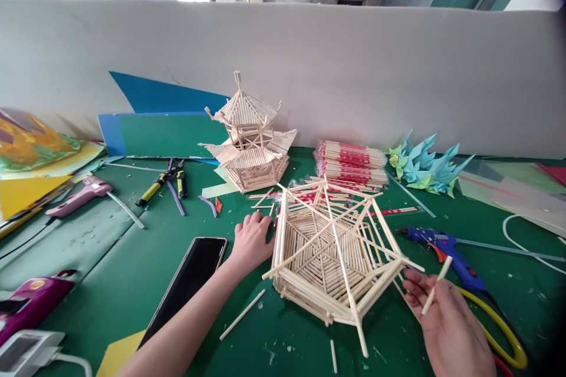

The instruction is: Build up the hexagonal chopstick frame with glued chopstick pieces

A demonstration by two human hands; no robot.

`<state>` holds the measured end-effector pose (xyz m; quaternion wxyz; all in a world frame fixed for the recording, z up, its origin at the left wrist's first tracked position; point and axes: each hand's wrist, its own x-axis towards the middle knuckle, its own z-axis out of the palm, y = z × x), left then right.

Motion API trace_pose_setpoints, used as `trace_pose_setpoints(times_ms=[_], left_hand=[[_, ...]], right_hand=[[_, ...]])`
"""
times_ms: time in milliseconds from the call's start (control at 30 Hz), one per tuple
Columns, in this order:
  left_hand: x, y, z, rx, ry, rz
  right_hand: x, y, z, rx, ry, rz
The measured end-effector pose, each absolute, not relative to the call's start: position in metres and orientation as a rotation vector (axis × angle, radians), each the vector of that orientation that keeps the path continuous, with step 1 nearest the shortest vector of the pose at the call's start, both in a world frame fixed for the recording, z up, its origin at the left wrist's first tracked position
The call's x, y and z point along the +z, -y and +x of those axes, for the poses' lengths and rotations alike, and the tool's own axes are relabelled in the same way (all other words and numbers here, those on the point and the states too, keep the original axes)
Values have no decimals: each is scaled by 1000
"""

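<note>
A hexagonal frame of wooden sticks (pixel 329 259) lies on the green table (pixel 132 283) in front of me. My left hand (pixel 251 241) rests against the frame's left edge, its fingers curled around the sticks there. At the lower right, my right hand (pixel 446 321) pinches a short wooden stick (pixel 437 284) and holds it upright beside the frame's right corner. A finished stick pagoda (pixel 250 138) stands farther back.
A black phone (pixel 188 285) lies left of my forearm. A blue glue gun (pixel 442 247) and a yellow cord lie to the right, packs of chopsticks (pixel 351 164) and paper cranes (pixel 424 168) behind. Pliers (pixel 165 182) and a pink glue gun (pixel 79 195) lie at the left.
</note>
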<state>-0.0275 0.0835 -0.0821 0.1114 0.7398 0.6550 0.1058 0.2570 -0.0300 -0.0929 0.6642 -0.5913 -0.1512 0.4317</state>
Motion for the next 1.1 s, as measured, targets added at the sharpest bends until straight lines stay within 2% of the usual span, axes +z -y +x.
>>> trace_pose_setpoints(times_ms=[300, 633, 833, 1100], left_hand=[[-97, -123, -39, 45, -2092, 2314], [-96, -139, -54, 91, -2196, 2343], [-79, -116, -66, 370, -2216, 2310], [-51, -52, -82, 1114, -2025, 2219]], right_hand=[[-98, 33, 263, 967, 361, -1373], [-92, 38, 267, 989, 419, -1339], [-80, 29, 279, 771, 407, -1229], [-43, 21, 288, 559, 420, -1093]])
